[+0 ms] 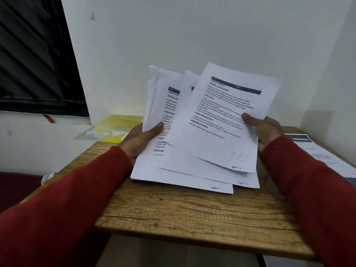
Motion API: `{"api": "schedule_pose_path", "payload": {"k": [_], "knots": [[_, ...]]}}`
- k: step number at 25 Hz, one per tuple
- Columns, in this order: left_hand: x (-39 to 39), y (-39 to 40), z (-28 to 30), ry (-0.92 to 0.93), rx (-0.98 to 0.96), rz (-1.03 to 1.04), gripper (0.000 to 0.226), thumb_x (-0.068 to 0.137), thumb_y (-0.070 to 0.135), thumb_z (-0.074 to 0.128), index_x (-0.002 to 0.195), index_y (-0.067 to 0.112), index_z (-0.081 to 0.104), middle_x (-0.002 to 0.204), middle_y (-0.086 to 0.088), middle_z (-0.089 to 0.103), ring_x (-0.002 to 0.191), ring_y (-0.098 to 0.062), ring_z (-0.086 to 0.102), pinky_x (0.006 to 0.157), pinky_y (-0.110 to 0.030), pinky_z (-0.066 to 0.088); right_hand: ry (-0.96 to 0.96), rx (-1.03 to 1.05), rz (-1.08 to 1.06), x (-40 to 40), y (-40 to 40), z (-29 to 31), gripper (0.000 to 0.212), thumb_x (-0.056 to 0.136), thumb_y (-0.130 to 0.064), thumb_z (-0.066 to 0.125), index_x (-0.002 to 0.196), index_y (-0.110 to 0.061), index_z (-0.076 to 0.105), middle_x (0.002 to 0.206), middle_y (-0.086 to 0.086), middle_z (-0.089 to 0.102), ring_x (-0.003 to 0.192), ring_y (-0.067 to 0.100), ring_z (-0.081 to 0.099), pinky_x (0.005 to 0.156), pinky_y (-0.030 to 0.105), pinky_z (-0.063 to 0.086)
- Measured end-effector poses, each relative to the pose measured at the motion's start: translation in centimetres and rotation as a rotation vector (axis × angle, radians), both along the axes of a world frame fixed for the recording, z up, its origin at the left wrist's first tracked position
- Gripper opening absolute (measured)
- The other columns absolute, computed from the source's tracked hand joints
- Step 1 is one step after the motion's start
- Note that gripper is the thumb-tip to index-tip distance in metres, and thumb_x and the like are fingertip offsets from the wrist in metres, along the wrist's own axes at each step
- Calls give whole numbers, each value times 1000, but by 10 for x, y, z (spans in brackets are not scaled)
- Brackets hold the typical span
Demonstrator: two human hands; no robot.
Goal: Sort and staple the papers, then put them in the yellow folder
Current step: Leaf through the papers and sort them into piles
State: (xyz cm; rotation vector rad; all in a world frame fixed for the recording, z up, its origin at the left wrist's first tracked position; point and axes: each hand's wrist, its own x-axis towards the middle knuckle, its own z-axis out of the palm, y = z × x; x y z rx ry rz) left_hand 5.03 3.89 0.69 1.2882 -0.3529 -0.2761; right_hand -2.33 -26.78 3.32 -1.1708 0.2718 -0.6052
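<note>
A fanned stack of white printed papers (185, 170) is held above the wooden table (192, 214). My left hand (140, 139) grips the stack's left edge, thumb on top. My right hand (264, 130) pinches the front sheet (221, 124) at its right edge; that sheet is tilted and bears handwritten marks near its lower corner. The yellow folder (119, 128) lies flat at the table's far left corner against the wall, partly hidden by the papers. No stapler is in view.
More printed sheets (316, 153) lie on the table's right side by the wall. A dark window (36, 54) is at the upper left, with a red and black pen (49, 118) on its sill. White walls close in behind and to the right.
</note>
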Motion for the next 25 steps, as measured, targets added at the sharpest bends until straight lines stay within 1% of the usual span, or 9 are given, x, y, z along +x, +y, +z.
{"api": "schedule_pose_path", "payload": {"k": [4,6,7,10,14,17,20,21,25], "knots": [[7,4,-1,23,-9,59,40,91,24,67,126,5,61,109,-14,74,87,-29,74,67,-39,61,-12,107,14,-10,-38,8,54,73,-9,84,122,-1,63,110,14,73,96,28,73,79,47,61],[11,6,-1,25,-13,69,40,91,25,67,126,6,61,110,-15,74,88,-29,74,67,-39,61,-19,197,4,-14,-54,9,22,92,-11,66,112,-3,64,93,10,77,82,22,75,69,41,62],[12,6,-2,23,-13,69,39,91,25,67,125,7,61,110,-15,74,87,-29,74,66,-39,61,-18,224,-2,-16,-59,8,13,98,-11,58,107,-4,64,86,9,77,76,21,75,65,38,62],[13,5,-3,12,-8,62,38,89,25,68,122,8,63,107,-14,75,83,-28,75,64,-38,61,37,219,-21,-14,-61,4,14,100,-13,55,103,-4,64,86,9,75,73,21,74,66,38,63],[14,4,-5,5,-14,73,29,91,22,66,116,9,64,101,-12,76,79,-25,75,61,-37,61,67,224,5,-7,-58,1,37,96,-15,60,129,3,58,121,16,68,108,27,69,86,43,59],[13,5,-4,-6,-1,77,26,92,21,65,115,10,65,102,-11,75,79,-24,75,62,-37,61,57,211,114,-4,-50,-2,66,73,-13,83,132,0,57,127,17,66,115,30,65,88,45,58],[9,5,-3,-27,6,77,24,94,19,63,116,11,65,94,-7,77,76,-23,75,59,-35,60,73,193,207,-3,-20,-3,28,92,-4,62,120,-5,63,120,15,69,107,28,69,85,46,58],[8,5,-3,-39,10,74,23,94,20,63,116,13,65,93,-6,77,76,-23,75,58,-34,59,89,191,237,-1,-11,-5,22,96,-3,56,116,-7,64,117,12,70,103,26,70,84,45,58],[4,3,-2,-65,50,54,29,93,24,66,119,14,65,106,-7,76,87,-24,75,64,-34,61,92,106,340,3,5,-10,25,94,-1,59,117,-9,66,115,12,73,106,25,69,85,44,58]]}}
